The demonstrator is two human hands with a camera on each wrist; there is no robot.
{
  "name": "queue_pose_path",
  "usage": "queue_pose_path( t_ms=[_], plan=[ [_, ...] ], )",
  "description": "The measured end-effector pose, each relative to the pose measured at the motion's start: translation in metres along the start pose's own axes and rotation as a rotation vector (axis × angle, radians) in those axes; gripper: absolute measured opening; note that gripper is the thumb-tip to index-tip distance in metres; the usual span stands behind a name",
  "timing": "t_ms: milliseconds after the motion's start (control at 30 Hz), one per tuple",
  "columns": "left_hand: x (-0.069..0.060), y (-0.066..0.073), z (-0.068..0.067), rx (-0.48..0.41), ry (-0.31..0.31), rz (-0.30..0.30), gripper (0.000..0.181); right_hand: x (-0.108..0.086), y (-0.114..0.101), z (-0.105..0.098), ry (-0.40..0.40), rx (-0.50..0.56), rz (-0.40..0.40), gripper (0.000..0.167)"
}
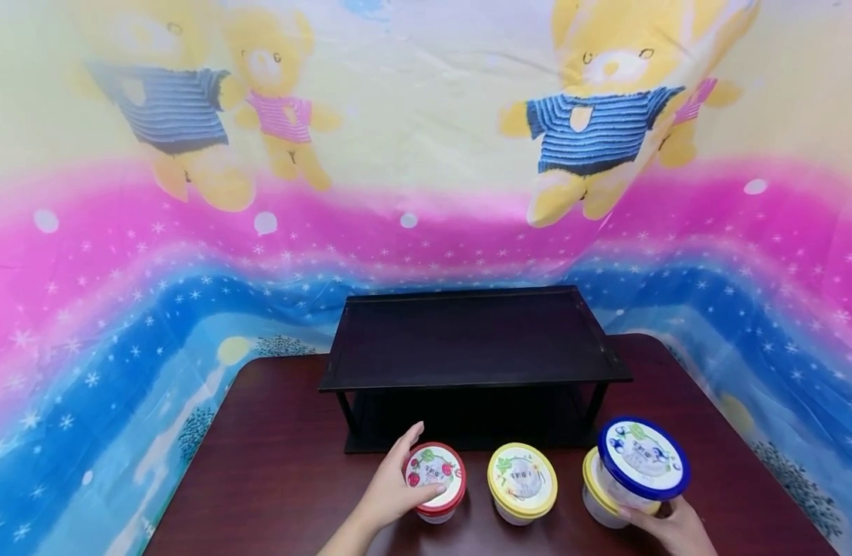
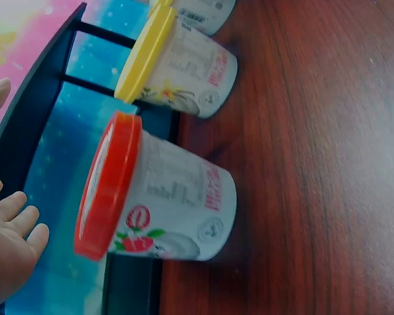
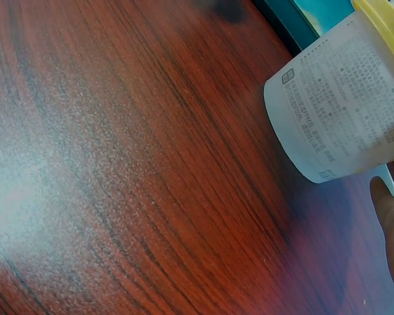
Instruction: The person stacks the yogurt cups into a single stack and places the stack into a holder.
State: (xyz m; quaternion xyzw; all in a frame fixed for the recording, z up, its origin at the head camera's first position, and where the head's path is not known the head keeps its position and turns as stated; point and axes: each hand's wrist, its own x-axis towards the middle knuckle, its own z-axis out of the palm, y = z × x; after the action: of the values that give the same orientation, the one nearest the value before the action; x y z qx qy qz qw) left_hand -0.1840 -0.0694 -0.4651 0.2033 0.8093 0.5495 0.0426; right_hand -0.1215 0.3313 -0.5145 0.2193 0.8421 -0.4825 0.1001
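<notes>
In the head view my left hand is at the left side of the red-lidded tub, thumb over its lid. The left wrist view shows a gap between the spread fingers of that hand and the upright red-lidded tub. My right hand grips the blue-lidded tub, which overlaps the right yellow-lidded tub from above; whether they touch is unclear. In the right wrist view, part of the hand shows beside the yellow-lidded tub; the blue-lidded tub is out of view.
Another yellow-lidded tub stands between the red-lidded tub and the right pair. Behind the tubs, a black two-level rack stands on the dark red wooden table. A cloth with printed bears hangs behind the table.
</notes>
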Motion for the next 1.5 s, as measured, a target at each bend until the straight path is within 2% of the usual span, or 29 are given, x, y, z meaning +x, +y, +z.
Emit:
queue_pose_path(
  t_ms=[233, 367, 533, 700, 933, 1300, 1500],
  plan=[
    [-0.005, -0.009, -0.005, -0.001, 0.026, -0.018, 0.083, 0.000, -0.001, 0.000, 0.007, -0.004, 0.006, 0.101],
    [-0.007, -0.016, -0.004, 0.039, 0.046, 0.000, 0.084, 0.000, -0.001, 0.000, 0.006, -0.005, 0.007, 0.101],
    [-0.009, -0.023, -0.003, 0.064, 0.062, -0.010, 0.085, 0.000, -0.002, -0.001, 0.005, -0.007, 0.012, 0.101],
    [-0.010, -0.030, -0.002, 0.060, 0.045, -0.034, 0.087, 0.000, -0.001, 0.001, 0.013, -0.005, 0.022, 0.103],
    [-0.011, -0.040, 0.003, 0.007, 0.000, -0.094, 0.092, 0.002, 0.001, 0.002, 0.033, -0.035, 0.023, 0.103],
    [-0.014, -0.048, 0.011, -0.035, -0.012, -0.101, 0.097, 0.003, 0.003, 0.000, 0.025, -0.035, -0.003, 0.099],
    [-0.014, -0.049, 0.011, -0.003, -0.014, -0.089, 0.098, 0.004, 0.004, -0.001, 0.023, -0.028, -0.022, 0.097]
  ],
)
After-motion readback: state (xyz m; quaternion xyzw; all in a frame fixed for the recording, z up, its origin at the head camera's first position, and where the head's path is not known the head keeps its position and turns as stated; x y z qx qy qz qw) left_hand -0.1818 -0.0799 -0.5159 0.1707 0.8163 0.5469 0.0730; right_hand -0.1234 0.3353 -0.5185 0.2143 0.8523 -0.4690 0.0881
